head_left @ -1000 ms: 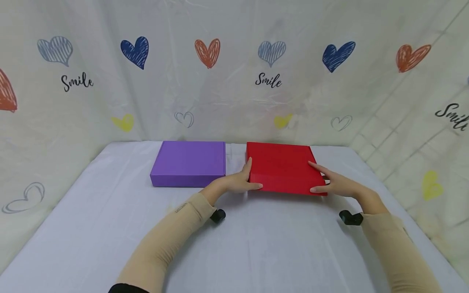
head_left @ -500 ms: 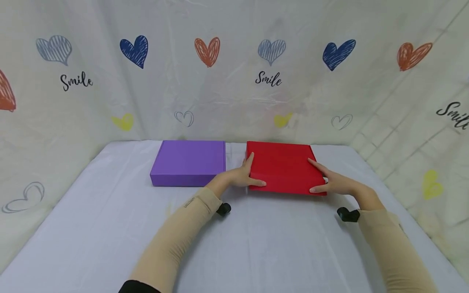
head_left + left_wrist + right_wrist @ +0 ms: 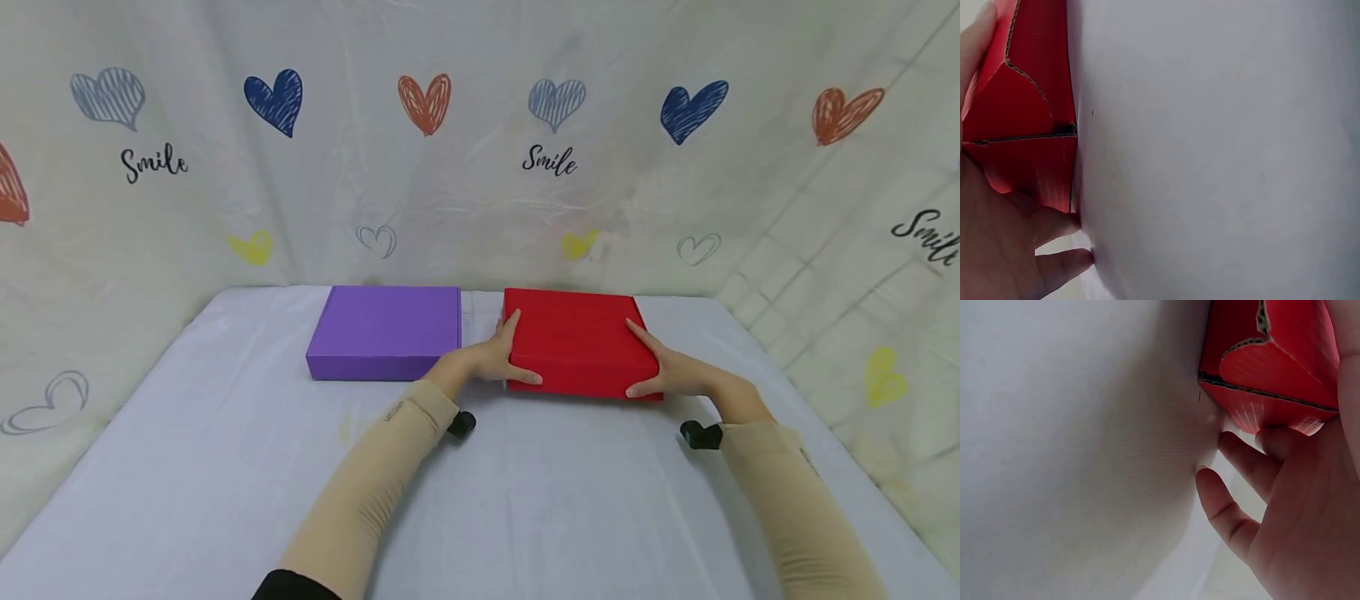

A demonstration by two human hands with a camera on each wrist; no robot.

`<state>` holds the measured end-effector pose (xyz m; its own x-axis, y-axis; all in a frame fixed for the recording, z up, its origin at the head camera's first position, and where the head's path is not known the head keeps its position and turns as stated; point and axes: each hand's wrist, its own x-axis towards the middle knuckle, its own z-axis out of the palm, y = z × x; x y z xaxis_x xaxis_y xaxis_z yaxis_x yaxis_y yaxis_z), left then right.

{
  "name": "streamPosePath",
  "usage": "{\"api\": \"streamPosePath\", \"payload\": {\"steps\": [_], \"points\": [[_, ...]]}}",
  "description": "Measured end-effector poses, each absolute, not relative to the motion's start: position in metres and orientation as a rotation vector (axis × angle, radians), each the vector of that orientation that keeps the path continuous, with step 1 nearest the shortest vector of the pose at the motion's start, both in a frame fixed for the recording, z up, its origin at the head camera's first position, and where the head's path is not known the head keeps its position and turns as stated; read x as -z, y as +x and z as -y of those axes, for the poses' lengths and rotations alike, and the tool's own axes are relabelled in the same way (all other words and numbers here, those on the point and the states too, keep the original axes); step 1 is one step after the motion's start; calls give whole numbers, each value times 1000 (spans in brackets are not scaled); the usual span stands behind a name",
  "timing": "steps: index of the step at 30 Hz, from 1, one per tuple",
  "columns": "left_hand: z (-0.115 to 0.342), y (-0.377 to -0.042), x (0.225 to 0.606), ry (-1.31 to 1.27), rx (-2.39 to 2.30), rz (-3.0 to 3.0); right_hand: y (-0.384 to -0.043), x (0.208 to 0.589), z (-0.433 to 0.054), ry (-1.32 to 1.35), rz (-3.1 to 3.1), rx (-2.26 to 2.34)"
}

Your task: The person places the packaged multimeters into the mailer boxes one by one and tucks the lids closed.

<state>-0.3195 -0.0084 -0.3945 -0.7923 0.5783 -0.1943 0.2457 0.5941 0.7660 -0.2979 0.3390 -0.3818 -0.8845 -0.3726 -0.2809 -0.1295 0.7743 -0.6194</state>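
Observation:
A flat red cardboard box [image 3: 573, 333] lies on the table's far right half, slightly skewed. My left hand [image 3: 491, 360] grips its left side, the thumb over the front edge and a finger on the lid. At the opposite side, my right hand [image 3: 678, 372] holds the box, thumb at the front corner and index finger on the top. Both wrist views show folded flaps and bare cardboard edges at the box's front corners. In those views the lower fingers of the left hand [image 3: 1004, 231] and right hand [image 3: 1310, 506] reach along the sides, close to the cloth.
A closed purple box [image 3: 386, 321] lies left of the red one, near my left wrist. White cloth [image 3: 570, 500] covers the table. Behind stands a pale curtain [image 3: 480, 183] printed with hearts and "Smile". Black wrist cameras [image 3: 701, 435] stick out below the hands.
My right hand has moved slightly left, closing in on the box, whose right front corner has shifted left a little. The left hand has slid slightly right along its edge.

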Motion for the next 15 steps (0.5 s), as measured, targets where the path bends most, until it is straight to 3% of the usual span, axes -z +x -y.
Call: {"api": "streamPosePath", "payload": {"steps": [15], "points": [[2, -321, 393, 636, -916, -2513, -301, 384, -334, -307, -2698, 813]]}}
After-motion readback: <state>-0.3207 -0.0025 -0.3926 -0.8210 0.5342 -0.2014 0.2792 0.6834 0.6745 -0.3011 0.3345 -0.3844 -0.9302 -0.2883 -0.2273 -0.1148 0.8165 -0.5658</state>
